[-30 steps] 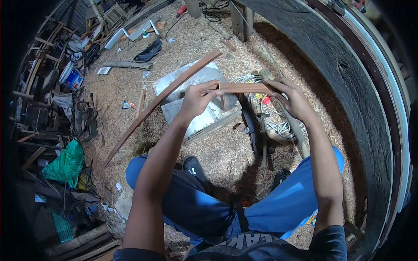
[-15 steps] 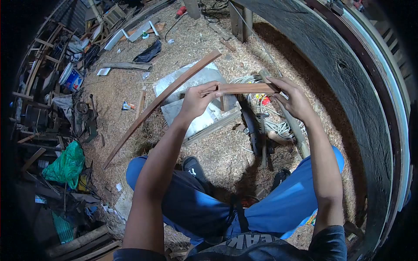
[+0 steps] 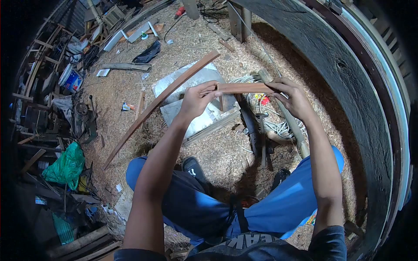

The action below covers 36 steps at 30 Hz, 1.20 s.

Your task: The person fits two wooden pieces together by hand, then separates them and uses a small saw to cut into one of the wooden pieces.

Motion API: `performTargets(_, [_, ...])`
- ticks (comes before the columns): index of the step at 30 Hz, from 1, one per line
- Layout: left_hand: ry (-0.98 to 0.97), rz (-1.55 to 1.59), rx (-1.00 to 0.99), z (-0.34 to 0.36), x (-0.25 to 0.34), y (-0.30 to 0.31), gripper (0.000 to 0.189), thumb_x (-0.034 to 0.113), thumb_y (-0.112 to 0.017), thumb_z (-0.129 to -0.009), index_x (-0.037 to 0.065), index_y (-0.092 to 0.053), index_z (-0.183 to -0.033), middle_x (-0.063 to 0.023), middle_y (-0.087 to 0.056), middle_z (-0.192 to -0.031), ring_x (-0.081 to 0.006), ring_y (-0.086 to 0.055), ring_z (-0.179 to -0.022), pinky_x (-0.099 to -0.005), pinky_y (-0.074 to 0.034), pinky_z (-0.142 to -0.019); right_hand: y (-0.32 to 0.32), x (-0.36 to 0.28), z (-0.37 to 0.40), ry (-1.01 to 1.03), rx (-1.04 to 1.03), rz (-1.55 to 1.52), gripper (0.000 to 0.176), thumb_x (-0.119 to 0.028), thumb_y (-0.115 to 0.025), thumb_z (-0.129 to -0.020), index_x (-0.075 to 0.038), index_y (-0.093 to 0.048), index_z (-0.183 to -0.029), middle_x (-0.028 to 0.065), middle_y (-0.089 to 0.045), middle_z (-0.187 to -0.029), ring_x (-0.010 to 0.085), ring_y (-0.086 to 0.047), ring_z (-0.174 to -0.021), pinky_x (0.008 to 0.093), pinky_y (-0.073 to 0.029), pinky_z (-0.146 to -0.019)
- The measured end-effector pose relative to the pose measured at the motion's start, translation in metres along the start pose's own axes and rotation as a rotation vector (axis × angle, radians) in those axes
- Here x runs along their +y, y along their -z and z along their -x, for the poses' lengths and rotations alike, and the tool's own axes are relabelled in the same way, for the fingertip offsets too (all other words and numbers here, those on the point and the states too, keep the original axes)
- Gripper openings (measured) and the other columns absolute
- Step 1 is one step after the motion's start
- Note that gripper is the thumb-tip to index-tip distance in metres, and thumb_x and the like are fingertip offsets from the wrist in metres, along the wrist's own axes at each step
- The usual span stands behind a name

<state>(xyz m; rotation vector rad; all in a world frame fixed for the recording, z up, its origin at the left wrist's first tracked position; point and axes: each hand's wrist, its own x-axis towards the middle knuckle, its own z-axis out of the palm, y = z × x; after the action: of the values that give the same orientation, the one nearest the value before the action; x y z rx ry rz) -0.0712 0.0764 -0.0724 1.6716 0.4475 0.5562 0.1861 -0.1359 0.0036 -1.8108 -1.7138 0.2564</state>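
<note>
A short reddish-brown wooden board is held level in front of me between both hands. My left hand pinches its left end, thumb and fingers closed at the edge. At the other end, my right hand grips the board between thumb and fingers. Just below the left fingertips shows a narrow upright wooden piece, its upper part hidden. A long wooden strip slants past the left hand, overlapping pale flat sheets on the ground.
A hammer stands near a dark bar and a coil of pale cable. A large dark slab curves along the right. Scrap wood, a white bucket and a green plastic bag crowd the left. Sawdust covers the ground.
My right-hand fingers have shifted slightly on the board's right end. The left hand and the board stay nearly in place.
</note>
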Motion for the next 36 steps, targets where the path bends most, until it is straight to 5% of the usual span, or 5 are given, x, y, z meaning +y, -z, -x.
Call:
performTargets(30, [-0.068, -0.249, 0.0, -0.003, -0.001, -0.009, 0.045, 0.009, -0.075, -0.086, -0.001, -0.061, -0.128, -0.0113, -0.069, -0.114, -0.0162, -0.066, -0.106, -0.0311, -0.054, -0.093, -0.001, 0.012, 0.01, -0.089, -0.056, 0.038, 0.035, -0.009, -0.074, -0.082, -0.007, -0.07, -0.117, 0.0147, -0.07, -0.107, 0.0325, -0.066, -0.1, 0.0439, -0.053, -0.088])
performTargets(36, [-0.13, -0.198, 0.026, -0.007, 0.006, -0.008, 0.042, 0.008, -0.07, -0.091, -0.002, -0.06, -0.131, -0.0048, -0.065, -0.098, -0.0101, -0.06, -0.088, -0.027, -0.051, -0.083, 0.008, 0.018, 0.02, -0.151, 0.017, -0.065, 0.034, -0.014, -0.075, -0.084, -0.008, -0.072, -0.117, 0.0143, -0.072, -0.102, 0.0297, -0.068, -0.093, 0.0399, -0.052, -0.085])
